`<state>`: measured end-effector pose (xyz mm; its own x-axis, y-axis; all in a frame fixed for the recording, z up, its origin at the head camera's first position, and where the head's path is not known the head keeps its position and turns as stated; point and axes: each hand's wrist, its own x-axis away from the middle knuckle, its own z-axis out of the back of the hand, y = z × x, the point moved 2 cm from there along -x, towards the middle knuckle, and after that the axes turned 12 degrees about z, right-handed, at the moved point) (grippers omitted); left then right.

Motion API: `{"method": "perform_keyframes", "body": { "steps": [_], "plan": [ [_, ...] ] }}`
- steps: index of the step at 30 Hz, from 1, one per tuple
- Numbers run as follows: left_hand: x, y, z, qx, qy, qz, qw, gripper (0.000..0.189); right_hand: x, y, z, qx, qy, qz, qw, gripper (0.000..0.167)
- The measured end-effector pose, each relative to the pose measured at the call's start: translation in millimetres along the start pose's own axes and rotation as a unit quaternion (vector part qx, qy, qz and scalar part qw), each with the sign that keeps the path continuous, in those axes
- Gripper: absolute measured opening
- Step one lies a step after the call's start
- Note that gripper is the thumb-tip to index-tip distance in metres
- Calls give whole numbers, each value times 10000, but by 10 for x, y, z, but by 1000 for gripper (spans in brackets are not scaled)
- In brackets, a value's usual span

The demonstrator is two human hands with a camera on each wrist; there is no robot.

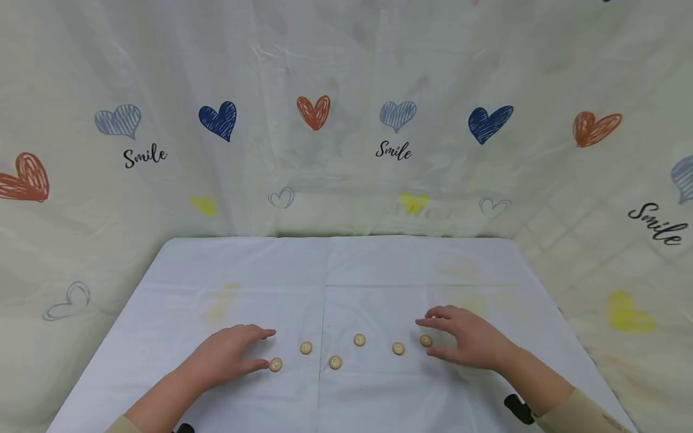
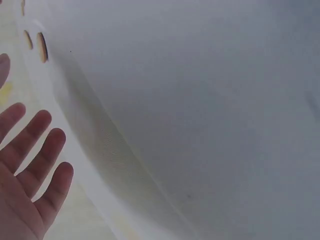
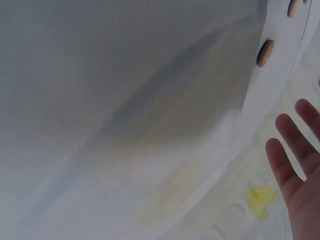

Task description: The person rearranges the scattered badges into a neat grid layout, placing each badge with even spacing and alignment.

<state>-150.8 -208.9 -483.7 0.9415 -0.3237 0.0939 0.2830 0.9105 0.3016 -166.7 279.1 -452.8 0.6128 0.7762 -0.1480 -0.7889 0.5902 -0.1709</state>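
Several round wooden buttons lie spread across the white cloth. My left hand (image 1: 230,356) is at the left end of them, its thumb tip at or very near the leftmost button (image 1: 275,364). Between the hands are other buttons, among them one (image 1: 305,347) left of the cloth's crease and one (image 1: 360,340) right of it. At the right, my right hand (image 1: 472,338) has its thumb and fingers spread about the rightmost button (image 1: 426,340), seemingly without gripping it. Both wrist views show fingers apart and relaxed, with a button (image 2: 42,47) beyond the left hand and another button (image 3: 265,53) beyond the right.
The table (image 1: 379,258) is covered with a white cloth that has a crease down its middle. Behind and beside it hangs a pale curtain (image 1: 346,180) printed with hearts and the word Smile. A black strap piece (image 1: 518,409) shows under the right wrist.
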Motion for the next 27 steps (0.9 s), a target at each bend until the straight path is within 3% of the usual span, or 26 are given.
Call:
{"method": "perform_keyframes", "body": {
  "steps": [6,18,27],
  "plan": [
    [-41,-15,-57,214,-404,-126,9989,55,-35,154,-85,-383,-643,-338,9966,46],
    [-55,-69,-138,718,-522,-219,9958,39,-55,324,-216,-712,-600,-58,9956,35],
    [-109,-86,-191,933,-703,-254,9928,31,-64,348,-257,-821,-783,-229,9933,32]
  ]
}}
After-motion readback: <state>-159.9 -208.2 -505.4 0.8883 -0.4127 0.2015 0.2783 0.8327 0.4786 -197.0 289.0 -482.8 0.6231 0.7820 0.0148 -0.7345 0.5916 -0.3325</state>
